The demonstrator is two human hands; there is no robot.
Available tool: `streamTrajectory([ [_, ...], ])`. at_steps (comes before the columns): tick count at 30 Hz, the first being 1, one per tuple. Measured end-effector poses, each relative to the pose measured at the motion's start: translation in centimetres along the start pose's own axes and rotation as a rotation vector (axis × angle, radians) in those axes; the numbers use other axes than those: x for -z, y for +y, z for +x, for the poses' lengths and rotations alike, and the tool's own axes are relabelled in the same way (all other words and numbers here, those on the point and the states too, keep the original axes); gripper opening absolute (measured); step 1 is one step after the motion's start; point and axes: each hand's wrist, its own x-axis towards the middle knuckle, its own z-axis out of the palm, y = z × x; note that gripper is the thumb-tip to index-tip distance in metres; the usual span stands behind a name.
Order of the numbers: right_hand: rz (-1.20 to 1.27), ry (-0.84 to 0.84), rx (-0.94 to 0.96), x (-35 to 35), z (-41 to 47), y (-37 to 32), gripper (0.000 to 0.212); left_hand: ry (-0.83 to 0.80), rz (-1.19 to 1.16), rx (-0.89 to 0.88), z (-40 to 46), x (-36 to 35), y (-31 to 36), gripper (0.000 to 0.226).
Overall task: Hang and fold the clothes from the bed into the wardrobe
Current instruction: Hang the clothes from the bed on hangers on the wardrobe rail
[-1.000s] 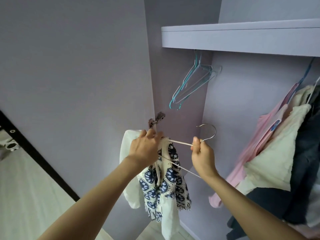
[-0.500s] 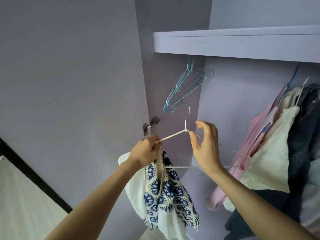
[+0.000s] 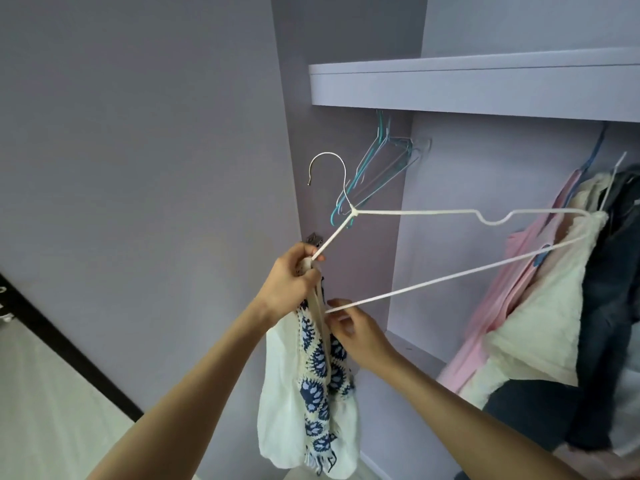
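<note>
A white garment with a blue and cream patterned front [image 3: 311, 386] hangs down in front of the open wardrobe. My left hand [image 3: 292, 282] grips its top edge together with the left arm of a white wire hanger [image 3: 415, 212]. The hanger's hook points up and left, and its far end reaches the hung clothes on the right. My right hand [image 3: 356, 332] is just below and pinches the garment where the hanger's lower bar enters it.
Several empty teal hangers [image 3: 377, 168] hang under the lilac shelf [image 3: 467, 88]. Pink, cream and dark clothes [image 3: 540, 306] hang at the right. The wardrobe door [image 3: 138, 168] stands open on the left, with its hinge [image 3: 314, 239] near my left hand.
My right hand let go of the hanger's neck and dropped to the garment by the lower bar. The hanger now lies spread out to the right, hook up and to the left.
</note>
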Motion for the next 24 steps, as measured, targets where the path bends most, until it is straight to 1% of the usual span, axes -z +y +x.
streamTrajectory([
  [2, 0.013, 0.016, -0.031, -0.5, 1.2, -0.7, 0.015, -0.007, 0.008, -0.024, -0.1, 0.3, 0.5, 0.028],
  [3, -0.018, 0.015, -0.036, -0.8, 1.7, -0.8, 0.009, -0.017, 0.010, -0.036, -0.2, 0.5, 0.6, 0.027],
  [4, -0.057, 0.008, -0.036, -0.9, 2.0, -0.7, 0.008, -0.028, 0.009, -0.048, -0.3, 0.6, 0.6, 0.026],
  [6, -0.135, 0.002, -0.042, -1.1, 2.4, -0.4, 0.020, -0.039, 0.029, -0.086, -0.4, 1.1, 0.5, 0.023],
  [8, -0.176, 0.051, -0.082, -0.2, 2.8, -0.2, 0.021, -0.043, 0.090, -0.132, -0.4, 1.7, 0.1, 0.013],
  [11, -0.309, 0.184, -0.060, 2.8, 3.7, 0.7, 0.018, -0.030, 0.336, -0.169, -0.2, 3.1, -0.6, 0.005],
  [14, -0.452, 0.262, -0.064, 6.8, 3.9, 2.4, 0.014, -0.004, 0.531, -0.195, -0.2, 4.6, -0.9, 0.009],
  [16, -0.478, 0.301, -0.106, 9.2, 3.6, 3.6, 0.014, 0.059, 0.594, -0.193, -0.1, 5.6, -1.2, 0.015],
  [18, -0.454, 0.310, -0.130, 11.4, 3.2, 4.9, 0.024, 0.107, 0.625, -0.187, 0.0, 6.6, -1.5, 0.019],
  [19, -0.415, 0.314, -0.127, 12.5, 3.4, 5.9, 0.027, 0.109, 0.630, -0.186, 0.0, 6.9, -1.7, 0.018],
  [22, -0.473, 0.358, -0.176, 15.6, 4.1, 8.6, 0.018, 0.052, 0.649, -0.172, -0.3, 7.2, -2.2, 0.015],
  [24, -0.496, 0.387, -0.238, 16.8, 3.9, 6.8, 0.016, 0.020, 0.685, -0.161, -0.4, 7.1, -2.5, 0.016],
])
